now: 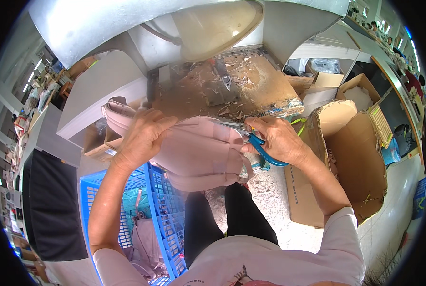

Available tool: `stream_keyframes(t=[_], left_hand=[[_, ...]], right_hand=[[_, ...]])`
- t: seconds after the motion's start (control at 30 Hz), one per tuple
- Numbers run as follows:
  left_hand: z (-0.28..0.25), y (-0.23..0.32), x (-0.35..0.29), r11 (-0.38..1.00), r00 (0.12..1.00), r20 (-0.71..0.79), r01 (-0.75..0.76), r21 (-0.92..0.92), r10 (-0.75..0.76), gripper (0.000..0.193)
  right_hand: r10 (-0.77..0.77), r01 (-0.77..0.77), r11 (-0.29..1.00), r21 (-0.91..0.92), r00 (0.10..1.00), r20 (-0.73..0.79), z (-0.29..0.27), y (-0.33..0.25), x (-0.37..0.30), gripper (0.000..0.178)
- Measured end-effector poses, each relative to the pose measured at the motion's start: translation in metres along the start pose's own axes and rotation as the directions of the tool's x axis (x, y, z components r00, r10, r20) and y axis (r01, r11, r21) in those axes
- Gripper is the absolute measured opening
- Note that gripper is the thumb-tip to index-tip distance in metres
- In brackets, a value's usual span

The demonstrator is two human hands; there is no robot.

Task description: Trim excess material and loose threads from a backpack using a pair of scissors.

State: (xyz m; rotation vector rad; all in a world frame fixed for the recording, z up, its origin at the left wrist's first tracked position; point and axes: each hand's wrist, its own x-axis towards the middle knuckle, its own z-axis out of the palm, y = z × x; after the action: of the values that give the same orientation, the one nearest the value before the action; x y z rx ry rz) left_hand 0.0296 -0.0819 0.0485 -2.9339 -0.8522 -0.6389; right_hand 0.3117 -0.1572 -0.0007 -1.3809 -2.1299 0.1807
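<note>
My left hand [145, 133] pinches the upper edge of a pale pink bag [194, 152], which looks soft and sewn, with seams and straps. The bag hangs in front of my legs, and one end sticks out to the left past my hand. In my right hand [282, 139] is a pair of scissors with teal handles [266, 152], fingers wrapped round the grips. The metal blades point left along the bag's upper right edge. Whether the blades are apart or together, I cannot tell.
A blue plastic crate [151, 205] with more pink bags [146, 240] stands at lower left. At right is a tall opened cardboard box [308, 195]. Ahead, under a grey machine housing [103, 24], scraps litter a brown board [184, 97]. Bits also cover the floor [265, 209].
</note>
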Motion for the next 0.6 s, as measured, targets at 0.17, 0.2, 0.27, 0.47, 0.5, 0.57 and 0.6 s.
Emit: stream_keyframes(t=[0.17, 0.2, 0.27, 0.47, 0.5, 0.57, 0.6], left_hand=[[-0.0013, 0.003, -0.0044, 0.997, 0.998, -0.031, 0.064, 0.034, -0.063, 0.029], [-0.0019, 0.0029, -0.0046, 0.999, 0.998, -0.049, 0.044, 0.022, -0.043, 0.029], [-0.0033, 0.0027, -0.005, 0.998, 0.998, 0.001, 0.061, 0.013, -0.061, 0.029], [-0.0037, 0.0052, -0.0079, 0.999, 0.999, -0.022, 0.043, 0.006, -0.043, 0.028], [-0.0038, 0.0055, -0.0082, 1.0, 0.999, -0.038, 0.023, -0.006, -0.024, 0.028], [-0.0045, 0.0059, -0.0094, 0.999, 0.998, -0.036, 0.048, 0.011, -0.047, 0.029], [-0.0051, 0.006, -0.01, 1.0, 0.998, -0.054, 0.028, -0.003, -0.028, 0.029]], right_hand=[[0.068, -0.068, 0.998, 0.016, 0.997, 0.039, -0.0011, -0.0024, 0.0012, 0.054], [0.064, -0.065, 0.998, 0.016, 0.997, 0.051, -0.001, -0.0027, 0.0012, 0.054], [-0.025, 0.025, 1.0, -0.006, 0.999, -0.036, -0.001, -0.0029, 0.001, 0.055], [-0.07, 0.069, 0.997, -0.033, 0.997, -0.031, -0.0028, -0.0019, 0.0004, 0.054], [-0.068, 0.067, 0.997, -0.034, 0.997, -0.031, -0.0031, -0.002, 0.0003, 0.054], [-0.065, 0.065, 0.998, -0.01, 0.998, -0.02, -0.003, -0.0025, 0.0007, 0.049], [-0.067, 0.067, 0.998, -0.01, 0.998, -0.021, -0.0027, -0.003, 0.0009, 0.049]])
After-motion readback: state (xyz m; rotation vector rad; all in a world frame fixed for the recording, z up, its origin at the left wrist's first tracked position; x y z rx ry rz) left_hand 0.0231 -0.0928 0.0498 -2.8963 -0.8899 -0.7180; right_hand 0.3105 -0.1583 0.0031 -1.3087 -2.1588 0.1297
